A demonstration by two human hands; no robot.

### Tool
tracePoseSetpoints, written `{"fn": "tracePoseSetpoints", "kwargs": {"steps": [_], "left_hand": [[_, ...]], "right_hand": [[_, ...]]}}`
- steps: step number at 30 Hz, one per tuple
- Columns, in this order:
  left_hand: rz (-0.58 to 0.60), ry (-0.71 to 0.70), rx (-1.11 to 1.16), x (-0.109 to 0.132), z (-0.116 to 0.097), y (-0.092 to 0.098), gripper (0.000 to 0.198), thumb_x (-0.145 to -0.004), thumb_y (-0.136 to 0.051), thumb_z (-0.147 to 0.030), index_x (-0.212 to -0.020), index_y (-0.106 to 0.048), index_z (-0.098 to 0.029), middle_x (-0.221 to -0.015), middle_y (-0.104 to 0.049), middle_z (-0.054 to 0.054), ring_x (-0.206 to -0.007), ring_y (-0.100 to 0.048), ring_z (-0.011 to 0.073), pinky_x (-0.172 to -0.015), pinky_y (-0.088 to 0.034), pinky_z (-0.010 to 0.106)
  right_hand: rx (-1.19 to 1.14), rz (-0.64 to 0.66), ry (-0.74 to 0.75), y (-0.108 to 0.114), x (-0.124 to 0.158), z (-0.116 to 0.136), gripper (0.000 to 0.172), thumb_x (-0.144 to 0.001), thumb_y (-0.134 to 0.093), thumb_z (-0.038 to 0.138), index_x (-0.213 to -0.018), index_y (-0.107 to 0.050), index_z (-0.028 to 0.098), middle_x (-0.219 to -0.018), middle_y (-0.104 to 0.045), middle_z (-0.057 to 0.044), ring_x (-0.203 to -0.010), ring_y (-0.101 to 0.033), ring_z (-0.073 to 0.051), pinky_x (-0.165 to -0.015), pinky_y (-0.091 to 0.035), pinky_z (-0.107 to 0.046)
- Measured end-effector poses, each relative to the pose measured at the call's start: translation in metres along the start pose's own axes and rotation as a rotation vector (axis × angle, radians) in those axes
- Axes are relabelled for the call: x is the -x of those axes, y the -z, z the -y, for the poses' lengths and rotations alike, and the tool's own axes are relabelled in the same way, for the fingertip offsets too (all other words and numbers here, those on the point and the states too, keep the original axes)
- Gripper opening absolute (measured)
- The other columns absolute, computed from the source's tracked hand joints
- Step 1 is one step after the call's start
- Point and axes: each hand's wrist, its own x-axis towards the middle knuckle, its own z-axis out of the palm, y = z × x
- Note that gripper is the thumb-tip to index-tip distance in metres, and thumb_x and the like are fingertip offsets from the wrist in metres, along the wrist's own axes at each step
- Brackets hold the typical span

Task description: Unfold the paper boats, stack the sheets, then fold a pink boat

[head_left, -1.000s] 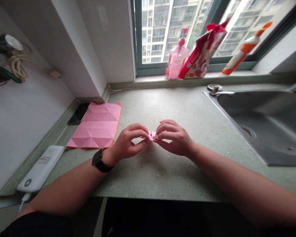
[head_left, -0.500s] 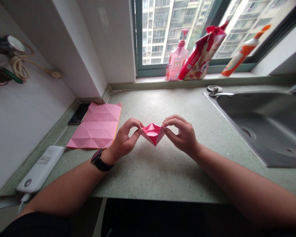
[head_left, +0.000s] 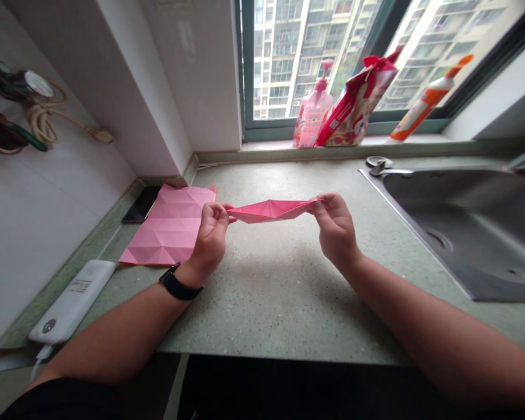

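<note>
A folded pink paper [head_left: 269, 211] is stretched wide and shallow above the counter, with creases near its middle. My left hand [head_left: 213, 230] pinches its left tip between thumb and fingers. The right tip is pinched in my right hand [head_left: 336, 223]. A black watch is on my left wrist. Just left of my left hand, a creased pink sheet [head_left: 166, 227] lies flat on the counter, over a sheet with an orange edge.
The green speckled counter [head_left: 266, 309] holds a white power bank [head_left: 72, 300] with a cable and a dark phone [head_left: 142, 204]. A metal sink [head_left: 476, 233] is at the right. A pink pump bottle [head_left: 314, 116], a red bag [head_left: 359, 105] and an orange-white bottle [head_left: 422, 111] stand by the window.
My hands have moved apart and slightly up. The pink paper between them has gone from a compact, open diamond shape to a long, narrow one.
</note>
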Motion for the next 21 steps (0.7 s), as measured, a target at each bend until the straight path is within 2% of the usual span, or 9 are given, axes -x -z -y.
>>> {"fn": "tracePoseSetpoints", "kwargs": {"steps": [4,7,9,11,13,16,19,21], "left_hand": [[-0.012,0.054,0.055,-0.001,0.003,0.000,0.020,-0.110,-0.062,-0.042,-0.107,-0.054,-0.025,-0.123,-0.063,0.004,-0.109,-0.067,0.0165,-0.099,-0.061,0.035],[0.006,0.049,0.017,-0.001,0.006,0.001,0.018,-0.111,-0.059,-0.042,-0.107,-0.053,-0.025,-0.123,-0.063,0.004,-0.110,-0.067,0.0174,-0.100,-0.062,0.038],[0.035,-0.031,-0.073,0.000,0.007,0.005,0.016,-0.111,-0.057,-0.041,-0.109,-0.053,-0.026,-0.123,-0.063,0.005,-0.114,-0.067,0.0191,-0.103,-0.060,0.040],[0.087,-0.192,-0.211,0.000,0.005,0.010,0.017,-0.109,-0.059,-0.040,-0.119,-0.054,-0.027,-0.129,-0.063,0.007,-0.123,-0.065,0.0225,-0.109,-0.056,0.045],[0.163,-0.391,-0.390,0.001,0.000,0.014,0.037,-0.104,-0.066,-0.039,-0.136,-0.051,-0.028,-0.141,-0.059,0.011,-0.137,-0.059,0.0278,-0.118,-0.050,0.052],[0.308,-0.620,-0.687,0.005,-0.013,0.014,0.083,-0.093,-0.082,-0.049,-0.160,-0.037,-0.027,-0.158,-0.052,0.019,-0.149,-0.051,0.0374,-0.126,-0.041,0.060],[0.441,-0.650,-0.885,0.012,-0.023,0.007,0.111,-0.083,-0.089,-0.066,-0.168,-0.031,-0.023,-0.160,-0.054,0.024,-0.145,-0.055,0.0441,-0.121,-0.043,0.062],[0.496,-0.606,-0.953,0.016,-0.026,0.002,0.106,-0.086,-0.087,-0.066,-0.167,-0.035,-0.021,-0.155,-0.060,0.025,-0.138,-0.061,0.0446,-0.115,-0.047,0.060]], "right_hand": [[-0.073,-0.022,-0.074,0.000,-0.001,-0.008,0.013,-0.105,-0.064,0.042,-0.103,-0.060,0.031,-0.097,-0.064,0.001,-0.087,-0.067,-0.017,-0.083,-0.064,-0.037],[-0.081,-0.029,-0.074,-0.001,-0.001,-0.009,0.011,-0.105,-0.065,0.040,-0.103,-0.060,0.031,-0.096,-0.063,0.001,-0.085,-0.067,-0.017,-0.080,-0.064,-0.036],[-0.047,-0.035,-0.031,0.000,-0.001,-0.006,0.008,-0.104,-0.065,0.036,-0.103,-0.060,0.030,-0.095,-0.063,0.001,-0.085,-0.066,-0.017,-0.080,-0.063,-0.035],[0.034,-0.029,0.045,0.002,0.000,0.000,0.005,-0.104,-0.064,0.032,-0.101,-0.061,0.029,-0.093,-0.064,0.001,-0.085,-0.066,-0.017,-0.081,-0.061,-0.036],[0.149,-0.001,0.147,0.003,0.002,0.007,0.003,-0.104,-0.063,0.028,-0.101,-0.062,0.028,-0.093,-0.066,0.000,-0.086,-0.066,-0.018,-0.082,-0.059,-0.038],[0.284,0.070,0.302,0.004,0.006,0.019,0.006,-0.103,-0.062,0.022,-0.102,-0.063,0.028,-0.092,-0.069,-0.001,-0.085,-0.067,-0.020,-0.081,-0.058,-0.040],[0.307,0.155,0.376,0.000,0.012,0.031,0.008,-0.103,-0.060,0.021,-0.102,-0.062,0.029,-0.091,-0.070,-0.002,-0.086,-0.069,-0.023,-0.078,-0.058,-0.043],[0.304,0.215,0.391,-0.002,0.016,0.037,0.008,-0.103,-0.060,0.022,-0.102,-0.061,0.030,-0.091,-0.071,-0.003,-0.086,-0.070,-0.024,-0.077,-0.059,-0.045]]}}
